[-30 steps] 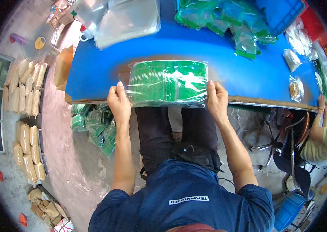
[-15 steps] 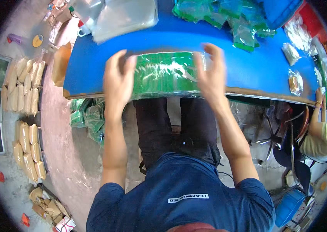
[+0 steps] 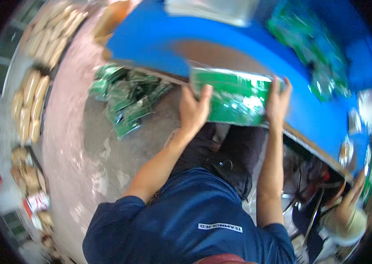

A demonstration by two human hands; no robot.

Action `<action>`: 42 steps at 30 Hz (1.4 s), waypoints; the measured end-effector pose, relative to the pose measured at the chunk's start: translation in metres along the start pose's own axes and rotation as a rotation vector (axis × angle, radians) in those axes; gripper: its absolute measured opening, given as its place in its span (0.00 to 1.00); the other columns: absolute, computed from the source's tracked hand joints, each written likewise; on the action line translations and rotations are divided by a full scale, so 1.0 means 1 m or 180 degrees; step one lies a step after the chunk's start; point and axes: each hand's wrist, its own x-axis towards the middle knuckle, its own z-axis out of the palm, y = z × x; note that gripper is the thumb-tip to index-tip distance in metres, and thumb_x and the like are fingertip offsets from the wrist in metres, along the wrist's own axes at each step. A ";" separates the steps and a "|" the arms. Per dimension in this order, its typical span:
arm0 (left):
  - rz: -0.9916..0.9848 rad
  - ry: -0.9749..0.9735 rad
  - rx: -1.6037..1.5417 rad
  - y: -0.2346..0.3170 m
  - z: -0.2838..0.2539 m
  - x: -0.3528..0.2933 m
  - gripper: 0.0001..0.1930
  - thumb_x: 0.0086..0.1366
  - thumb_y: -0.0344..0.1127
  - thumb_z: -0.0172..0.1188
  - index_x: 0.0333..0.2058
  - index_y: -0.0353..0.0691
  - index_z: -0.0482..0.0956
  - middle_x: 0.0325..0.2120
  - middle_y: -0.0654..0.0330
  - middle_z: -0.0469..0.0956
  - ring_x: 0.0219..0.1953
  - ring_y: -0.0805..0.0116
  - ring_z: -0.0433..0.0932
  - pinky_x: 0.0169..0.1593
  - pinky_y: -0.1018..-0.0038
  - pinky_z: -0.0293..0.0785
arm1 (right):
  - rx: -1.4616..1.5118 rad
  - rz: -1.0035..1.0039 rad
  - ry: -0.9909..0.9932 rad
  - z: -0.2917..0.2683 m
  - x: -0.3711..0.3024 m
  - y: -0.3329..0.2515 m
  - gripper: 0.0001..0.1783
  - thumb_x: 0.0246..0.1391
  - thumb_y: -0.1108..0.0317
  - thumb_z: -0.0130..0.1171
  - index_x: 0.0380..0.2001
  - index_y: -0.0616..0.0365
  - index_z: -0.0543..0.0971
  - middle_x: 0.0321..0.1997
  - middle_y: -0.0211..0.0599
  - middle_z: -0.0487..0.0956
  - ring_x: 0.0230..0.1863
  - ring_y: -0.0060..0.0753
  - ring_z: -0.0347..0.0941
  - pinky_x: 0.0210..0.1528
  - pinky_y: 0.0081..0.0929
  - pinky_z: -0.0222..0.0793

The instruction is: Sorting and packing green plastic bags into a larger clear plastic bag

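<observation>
Lifted off the blue table (image 3: 159, 48), one green bundle (image 3: 234, 94) between two hands (image 3: 194, 110).

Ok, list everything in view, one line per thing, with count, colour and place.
clear bag of green packets: one, green, held at the near table edge between both hands
blue table: one, blue, top of view
loose green packets: a pile, green, far right of the table
green packets on the floor: a pile, green, under the table's left end
tan sacks: several, tan, along the left wall
co-worker's arm: one, lower right
left hand: one, on the bag's left end
right hand: one, on the bag's right end
</observation>
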 end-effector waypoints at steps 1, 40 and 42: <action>-0.0269 -0.0046 -0.0354 -0.009 -0.003 -0.005 0.31 0.65 0.60 0.58 0.44 0.30 0.73 0.33 0.49 0.80 0.38 0.59 0.79 0.44 0.61 0.73 | 0.0251 0.0234 -0.0180 -0.002 0.001 -0.004 0.38 0.63 0.40 0.50 0.57 0.70 0.69 0.48 0.54 0.78 0.46 0.41 0.74 0.55 0.37 0.67; 0.0855 0.0620 0.0648 -0.023 -0.085 0.076 0.24 0.73 0.48 0.43 0.52 0.30 0.71 0.46 0.51 0.75 0.46 0.60 0.75 0.51 0.66 0.70 | -0.1920 -0.0362 -0.1169 -0.059 0.513 0.106 0.66 0.33 0.11 0.47 0.67 0.50 0.65 0.66 0.51 0.68 0.69 0.55 0.61 0.68 0.69 0.48; 0.1113 0.0767 0.0383 -0.014 -0.070 0.081 0.25 0.73 0.49 0.45 0.51 0.29 0.70 0.45 0.51 0.75 0.46 0.60 0.75 0.51 0.66 0.70 | -0.2202 -0.0189 -0.0927 -0.054 0.491 0.094 0.65 0.33 0.11 0.48 0.66 0.50 0.67 0.67 0.52 0.68 0.69 0.56 0.61 0.68 0.69 0.48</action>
